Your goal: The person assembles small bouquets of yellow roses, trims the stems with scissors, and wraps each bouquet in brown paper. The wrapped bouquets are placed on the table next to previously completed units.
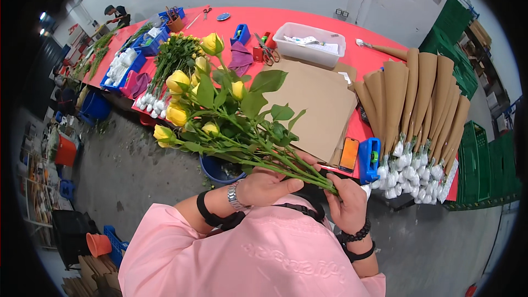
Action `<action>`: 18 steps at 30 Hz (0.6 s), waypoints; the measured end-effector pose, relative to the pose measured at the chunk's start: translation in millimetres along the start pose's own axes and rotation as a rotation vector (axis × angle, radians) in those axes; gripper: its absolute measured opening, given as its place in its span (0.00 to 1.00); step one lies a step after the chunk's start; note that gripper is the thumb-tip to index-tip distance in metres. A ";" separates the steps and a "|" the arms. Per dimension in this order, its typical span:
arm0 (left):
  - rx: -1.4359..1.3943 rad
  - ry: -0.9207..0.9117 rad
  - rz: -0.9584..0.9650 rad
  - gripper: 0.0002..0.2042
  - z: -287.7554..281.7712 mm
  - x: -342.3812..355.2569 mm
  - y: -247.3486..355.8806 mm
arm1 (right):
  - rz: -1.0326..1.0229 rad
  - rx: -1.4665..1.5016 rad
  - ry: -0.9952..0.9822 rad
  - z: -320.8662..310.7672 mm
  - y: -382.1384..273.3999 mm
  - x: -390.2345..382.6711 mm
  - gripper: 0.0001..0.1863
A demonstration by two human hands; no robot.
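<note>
At the centre of the frame a bunch of yellow roses [214, 110] slants from the blooms at upper left down to the stem ends at lower centre. The left hand [267, 186] is clenched around the green stems about midway along them, a metal wristwatch [235, 196] on its wrist. The right hand [347, 202] pinches the cut stem ends between its fingertips, with dark bead bracelets [357, 236] at the wrist. Both forearms come out of a pink shirt [258, 258] that fills the lower middle of the frame.

Behind the roses a red bench [308, 22] runs across the upper half. On it lie flat sheets of brown cardboard [322, 107], with an orange phone [348, 154] and a blue tape dispenser [369, 159] just beside their lower right corner. To the right, a row of brown paper cones [423, 99] lies fanned out, white-wrapped stem ends [410, 173] pointing toward the lower edge of the bench. At top centre stands a clear plastic tub [309, 44], with red-handled scissors [266, 50] near its left side. More yellow roses [173, 58] lie on the bench at upper left. A blue bucket [220, 169] sits on the grey floor under the held bunch.
</note>
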State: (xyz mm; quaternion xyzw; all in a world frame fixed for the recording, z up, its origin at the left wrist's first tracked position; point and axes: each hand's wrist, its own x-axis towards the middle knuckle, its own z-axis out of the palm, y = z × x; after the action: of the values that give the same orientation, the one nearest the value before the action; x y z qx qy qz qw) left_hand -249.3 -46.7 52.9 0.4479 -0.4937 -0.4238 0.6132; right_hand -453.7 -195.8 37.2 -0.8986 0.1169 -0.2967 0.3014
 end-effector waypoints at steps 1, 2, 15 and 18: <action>0.018 -0.006 0.010 0.21 -0.4 -0.4 1.9 | 0.002 0.012 0.007 0.5 -0.2 -0.8 0.18; 0.024 -0.006 0.011 0.21 -0.4 -1.3 3.4 | 0.004 0.025 0.013 1.6 0.0 -1.7 0.18; -0.093 0.169 0.030 0.25 8.1 -15.5 1.2 | 0.045 0.156 0.015 -2.0 -6.2 -2.7 0.15; -0.108 0.186 -0.055 0.26 10.0 -16.9 3.5 | 0.064 0.315 -0.038 -3.7 -7.5 -1.3 0.14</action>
State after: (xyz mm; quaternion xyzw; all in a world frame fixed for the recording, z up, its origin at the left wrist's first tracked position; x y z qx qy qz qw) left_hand -261.5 -30.9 53.6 0.4651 -0.3985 -0.4233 0.6677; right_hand -456.8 -191.1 43.6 -0.8415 0.0916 -0.2844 0.4502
